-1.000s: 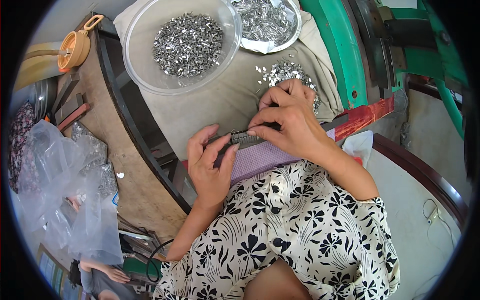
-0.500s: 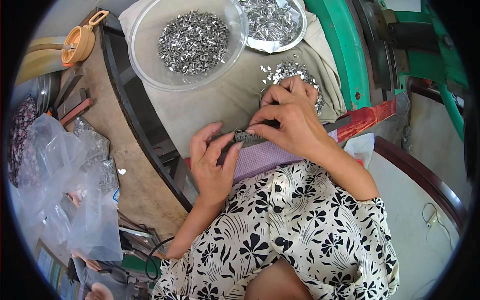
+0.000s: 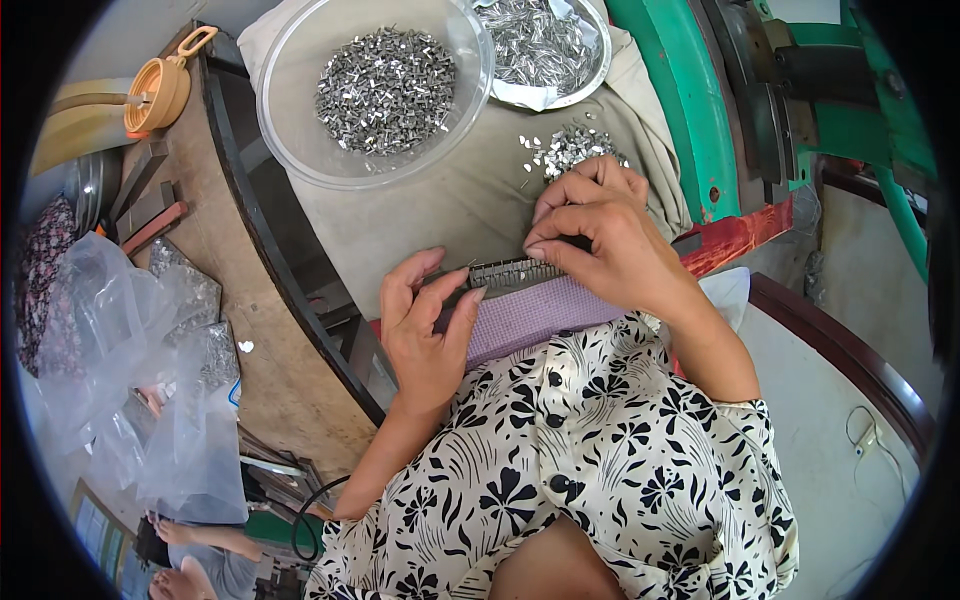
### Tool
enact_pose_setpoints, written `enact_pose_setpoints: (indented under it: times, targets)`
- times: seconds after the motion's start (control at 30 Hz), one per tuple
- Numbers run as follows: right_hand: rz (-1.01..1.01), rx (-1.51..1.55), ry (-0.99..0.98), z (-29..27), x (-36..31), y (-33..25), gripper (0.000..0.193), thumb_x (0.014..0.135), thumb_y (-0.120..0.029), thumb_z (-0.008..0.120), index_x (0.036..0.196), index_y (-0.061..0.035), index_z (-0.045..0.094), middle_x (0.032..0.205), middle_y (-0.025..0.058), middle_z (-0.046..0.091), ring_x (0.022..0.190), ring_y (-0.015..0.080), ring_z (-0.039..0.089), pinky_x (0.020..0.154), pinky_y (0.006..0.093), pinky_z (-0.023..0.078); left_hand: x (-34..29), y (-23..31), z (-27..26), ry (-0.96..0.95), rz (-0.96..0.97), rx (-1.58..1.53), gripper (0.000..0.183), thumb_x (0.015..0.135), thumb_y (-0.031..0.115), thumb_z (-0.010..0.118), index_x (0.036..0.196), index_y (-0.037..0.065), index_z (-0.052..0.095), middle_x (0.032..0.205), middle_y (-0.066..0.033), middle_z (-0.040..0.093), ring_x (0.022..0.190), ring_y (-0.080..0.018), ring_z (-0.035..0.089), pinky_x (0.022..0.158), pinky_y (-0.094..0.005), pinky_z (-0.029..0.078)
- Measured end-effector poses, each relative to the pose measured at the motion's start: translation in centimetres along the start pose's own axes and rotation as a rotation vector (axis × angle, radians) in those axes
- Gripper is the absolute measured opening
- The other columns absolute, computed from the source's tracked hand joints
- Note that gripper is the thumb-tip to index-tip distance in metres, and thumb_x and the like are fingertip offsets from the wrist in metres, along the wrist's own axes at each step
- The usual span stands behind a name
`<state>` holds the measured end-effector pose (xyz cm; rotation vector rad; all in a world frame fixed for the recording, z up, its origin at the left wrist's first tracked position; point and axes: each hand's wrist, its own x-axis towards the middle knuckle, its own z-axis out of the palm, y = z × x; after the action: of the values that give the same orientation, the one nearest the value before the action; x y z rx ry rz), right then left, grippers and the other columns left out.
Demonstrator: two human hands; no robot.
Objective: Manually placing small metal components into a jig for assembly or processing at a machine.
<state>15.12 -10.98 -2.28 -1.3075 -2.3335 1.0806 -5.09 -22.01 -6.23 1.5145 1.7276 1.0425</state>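
Note:
A dark slotted metal bar [image 3: 508, 272] with a row of small pins or teeth lies in front of me along a purple woven cloth [image 3: 530, 315]. My left hand [image 3: 420, 335] grips the bar's left end, thumb on the near side and index finger on the far side. Over the bar's right part, my right hand [image 3: 605, 235] has thumb and index finger pinched together; whatever is between them is too small or hidden to tell. Just beyond that hand sits a loose pile of small silvery metal pieces [image 3: 570, 150], partly covered by its knuckles.
A clear plastic bowl [image 3: 272, 125] of small metal pieces stands at the back, beside a round dish [image 3: 602, 65] of thin metal pins. Green machinery [image 3: 680, 120] borders the right. A wooden bench [image 3: 285, 390] with plastic bags [image 3: 180, 400] lies left; another person [image 3: 205, 560] is lower left.
My right hand has shifted right along the bar, uncovering more of its row. My left hand stays in place. The other person at lower left has moved an arm.

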Motion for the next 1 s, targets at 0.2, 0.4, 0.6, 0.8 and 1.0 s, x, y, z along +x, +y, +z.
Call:
enact_pose_setpoints:
  times: [0.2,0.4,0.6,0.8,1.0]
  targets:
    - [-0.065,-0.072,-0.003,0.1,-0.3,0.1,0.008,0.073,-0.015,0.078,0.08,-0.0109,0.077,0.094,-0.0017,0.064,0.105,0.0241,0.049,0.094,0.0429,0.03,-0.1,0.0,0.0,-0.004,-0.003,-0.002,0.027,0.075,0.002,0.08,0.101,0.002,0.071,0.119,-0.0149,0.061,0.107,-0.03,0.06,0.089,-0.0383,0.049]
    - [-0.062,-0.081,0.006,0.2,-0.2,0.1,0.009,0.072,-0.014,0.079,0.08,-0.0113,0.077,0.094,-0.0013,0.064,0.106,0.0241,0.05,0.095,0.0428,0.031,0.3,0.7,0.1,0.014,0.006,0.008,0.026,0.074,0.004,0.081,0.098,0.003,0.069,0.118,-0.0146,0.062,0.105,-0.0306,0.06,0.089,-0.0394,0.049]
    - [-0.085,-0.112,0.128,-0.9,0.0,0.3,0.015,0.071,-0.014,0.081,0.085,-0.0121,0.076,0.097,-0.0028,0.065,0.098,0.0208,0.055,0.092,0.0382,0.035,0.6,1.6,0.2,-0.046,0.175,0.148,0.026,0.071,0.005,0.083,0.093,0.004,0.068,0.117,-0.0151,0.062,0.103,-0.0305,0.06,0.088,-0.0393,0.048]
    - [-0.121,-0.165,0.235,-0.7,1.5,0.8,0.014,0.075,-0.013,0.079,0.087,-0.0097,0.074,0.092,0.0014,0.063,0.091,0.0242,0.056,0.081,0.0368,0.043,1.5,2.0,1.6,-0.09,0.263,0.2,0.025,0.07,0.01,0.084,0.09,0.007,0.069,0.113,-0.0124,0.062,0.1,-0.0298,0.059,0.083,-0.0403,0.044]
    - [-0.159,-0.223,0.129,-0.6,3.4,1.2,0.012,0.078,-0.011,0.075,0.087,-0.0053,0.069,0.088,0.0074,0.061,0.086,0.0295,0.06,0.075,0.0408,0.048,2.1,2.3,2.1,-0.148,0.249,0.224,0.02,0.072,0.01,0.082,0.088,0.008,0.07,0.109,-0.0112,0.061,0.099,-0.0296,0.057,0.081,-0.0402,0.043]
